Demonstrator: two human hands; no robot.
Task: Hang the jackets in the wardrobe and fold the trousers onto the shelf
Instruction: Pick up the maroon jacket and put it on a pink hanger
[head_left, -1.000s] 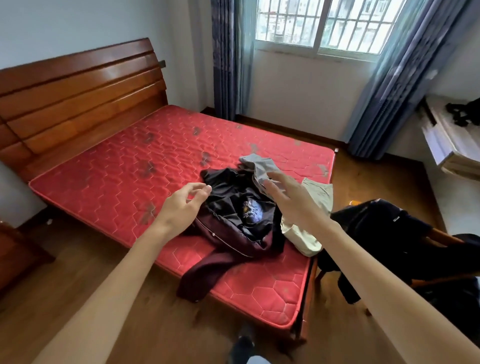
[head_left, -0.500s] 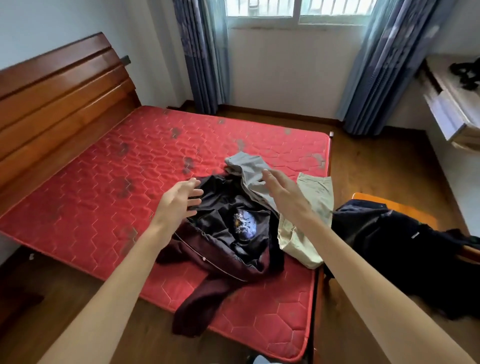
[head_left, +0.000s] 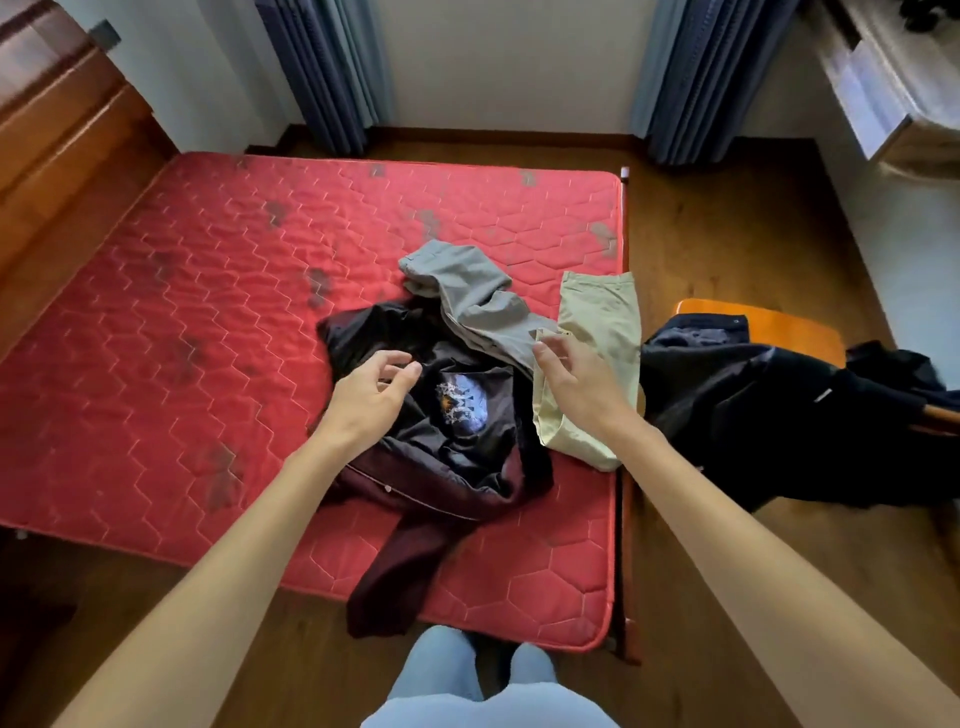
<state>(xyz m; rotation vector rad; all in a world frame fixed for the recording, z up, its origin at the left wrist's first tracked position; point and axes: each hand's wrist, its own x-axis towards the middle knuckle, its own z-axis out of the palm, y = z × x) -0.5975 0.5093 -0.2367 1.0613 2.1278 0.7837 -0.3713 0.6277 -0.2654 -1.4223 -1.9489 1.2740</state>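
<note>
Currently: maroon jacket (head_left: 441, 457) crumpled on red mattress (head_left: 182, 364), beneath left hand (head_left: 369, 400); grey trousers (head_left: 467, 301) and beige trousers (head_left: 597, 332) just under right hand (head_left: 576, 384). Both hands loose-fingered, grasping nothing.

My left hand (head_left: 371, 397) and right hand (head_left: 574, 382) hover, fingers loosely spread, over the dark jacket (head_left: 457, 431). Grey trousers (head_left: 470, 301) and beige trousers (head_left: 597, 338) lie beside it on the red mattress (head_left: 182, 338).

The view has tipped downward — the window is gone from the top and the person's pale-blue trouser legs (head_left: 488, 686) now show at the bottom. Both hands have come in lower over the clothes — the left hand (head_left: 371, 397) above the dark jacket (head_left: 457, 431), the right hand (head_left: 576, 382) beside the grey trousers (head_left: 478, 306).
</note>
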